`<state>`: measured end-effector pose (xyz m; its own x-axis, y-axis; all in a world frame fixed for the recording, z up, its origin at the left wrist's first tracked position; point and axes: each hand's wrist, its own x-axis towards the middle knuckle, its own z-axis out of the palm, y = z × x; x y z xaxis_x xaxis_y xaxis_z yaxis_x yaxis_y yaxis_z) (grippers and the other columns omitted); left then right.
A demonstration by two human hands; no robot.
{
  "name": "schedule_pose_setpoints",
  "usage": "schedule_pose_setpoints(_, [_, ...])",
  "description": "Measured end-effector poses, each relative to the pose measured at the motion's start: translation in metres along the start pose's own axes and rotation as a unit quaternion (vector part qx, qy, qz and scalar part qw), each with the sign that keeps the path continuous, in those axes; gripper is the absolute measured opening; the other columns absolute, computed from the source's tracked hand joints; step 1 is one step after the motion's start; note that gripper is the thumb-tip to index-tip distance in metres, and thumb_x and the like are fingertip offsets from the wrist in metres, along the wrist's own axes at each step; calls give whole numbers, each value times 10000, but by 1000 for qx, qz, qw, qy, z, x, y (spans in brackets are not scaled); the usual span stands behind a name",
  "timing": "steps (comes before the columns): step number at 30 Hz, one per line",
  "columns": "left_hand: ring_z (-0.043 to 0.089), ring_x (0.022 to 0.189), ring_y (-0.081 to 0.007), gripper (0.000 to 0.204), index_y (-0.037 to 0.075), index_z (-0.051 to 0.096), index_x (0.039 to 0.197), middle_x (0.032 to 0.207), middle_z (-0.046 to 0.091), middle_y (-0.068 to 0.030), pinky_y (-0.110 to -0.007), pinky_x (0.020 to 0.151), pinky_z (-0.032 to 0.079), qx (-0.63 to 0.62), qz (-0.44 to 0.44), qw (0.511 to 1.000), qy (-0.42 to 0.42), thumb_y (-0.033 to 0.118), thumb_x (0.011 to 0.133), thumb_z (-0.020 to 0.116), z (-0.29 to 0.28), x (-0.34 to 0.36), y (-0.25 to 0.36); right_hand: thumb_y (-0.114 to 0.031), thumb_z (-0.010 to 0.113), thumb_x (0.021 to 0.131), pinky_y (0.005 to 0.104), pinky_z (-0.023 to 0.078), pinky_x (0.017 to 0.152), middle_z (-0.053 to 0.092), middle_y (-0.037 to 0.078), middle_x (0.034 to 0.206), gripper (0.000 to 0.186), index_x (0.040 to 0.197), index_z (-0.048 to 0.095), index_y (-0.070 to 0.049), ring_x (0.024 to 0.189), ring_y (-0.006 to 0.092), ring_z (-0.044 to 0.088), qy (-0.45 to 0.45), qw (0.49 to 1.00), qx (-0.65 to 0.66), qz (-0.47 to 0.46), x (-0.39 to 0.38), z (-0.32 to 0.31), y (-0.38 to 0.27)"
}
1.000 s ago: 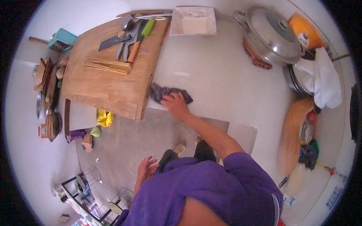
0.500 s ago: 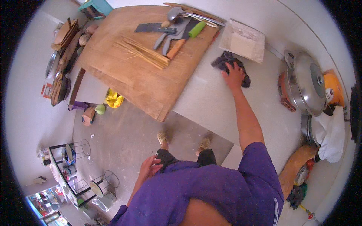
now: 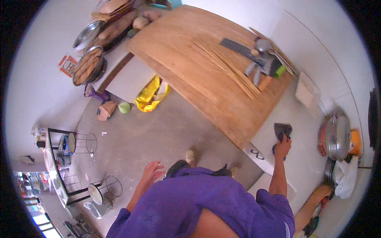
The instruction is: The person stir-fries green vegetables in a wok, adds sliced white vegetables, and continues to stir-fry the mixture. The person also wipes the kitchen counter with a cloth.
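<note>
My right hand [image 3: 282, 147] is closed on a crumpled dark cloth [image 3: 282, 130] and presses it on the white countertop [image 3: 265, 133], right of a large wooden board [image 3: 174, 55]. Part of the cloth sticks out beyond my fingers. My left hand [image 3: 151, 172] hangs low over the floor beside my body, fingers apart, touching nothing. On the board lie a bundle of long thin wooden sticks [image 3: 228, 70], a dark flat blade [image 3: 240, 50], a metal ladle [image 3: 262, 45] and grey-handled scissors [image 3: 254, 70]. A green-handled tool [image 3: 280, 71] lies at its right edge.
A shallow white tray [image 3: 307, 93] leans near the wall. Further right stands a lidded metal pan [image 3: 338, 137]. At left are a filled bowl [image 3: 88, 69], a yellow bag [image 3: 151, 97] and a green round vegetable [image 3: 124, 107] on the floor. Wire-legged stools [image 3: 95, 193] stand lower left.
My view has turned left, so the board appears further right. My right hand has drawn the cloth nearer along the countertop. My left hand has lifted away from my leg, its fingers spreading.
</note>
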<state>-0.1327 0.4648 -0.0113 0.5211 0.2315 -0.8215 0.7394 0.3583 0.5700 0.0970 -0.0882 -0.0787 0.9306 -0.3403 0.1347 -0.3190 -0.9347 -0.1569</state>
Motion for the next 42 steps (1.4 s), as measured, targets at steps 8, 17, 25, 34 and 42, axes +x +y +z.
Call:
schedule_pose_setpoints(8, [605,821,-274,433,59,431,1183,1061,558,-170,-316,648,480,-189,1,977,100,342,862,497,-138,23,-45,-71,592,673,394,453,772,554,185,975,355,1025,547,-60,909,334,556,-226,966,114,-50,-102,16,-108])
schedule_pose_setpoints(17, [581,879,-307,455,61,402,1222,1100,536,-175,-357,664,474,-317,-46,934,157,315,858,501,-179,55,-44,-231,653,711,374,493,734,621,87,933,473,1113,543,-7,843,229,603,-666,657,352,9,-88,34,-288])
schedule_pose_setpoints(25, [563,912,-270,491,102,372,1273,1189,496,-147,-320,728,465,-411,181,878,169,403,892,447,-289,178,138,-164,589,756,337,432,853,585,169,1073,473,1183,478,6,994,242,563,-403,698,443,-394,10,6,-773])
schedule_pose_setpoints(34, [518,1033,-236,525,169,333,1317,1258,441,-90,-325,804,403,-379,231,876,189,453,884,419,-361,235,393,-269,591,767,426,428,860,384,188,1296,494,1208,466,-86,1036,400,486,-156,832,167,-505,36,186,-1135])
schedule_pose_setpoints(42, [458,1072,-260,565,237,332,1300,1264,403,-17,-427,880,324,-484,211,822,213,548,837,419,-404,279,434,-72,585,636,442,383,879,465,120,1194,358,993,585,-98,1087,356,402,-143,686,298,-648,-22,204,-1105])
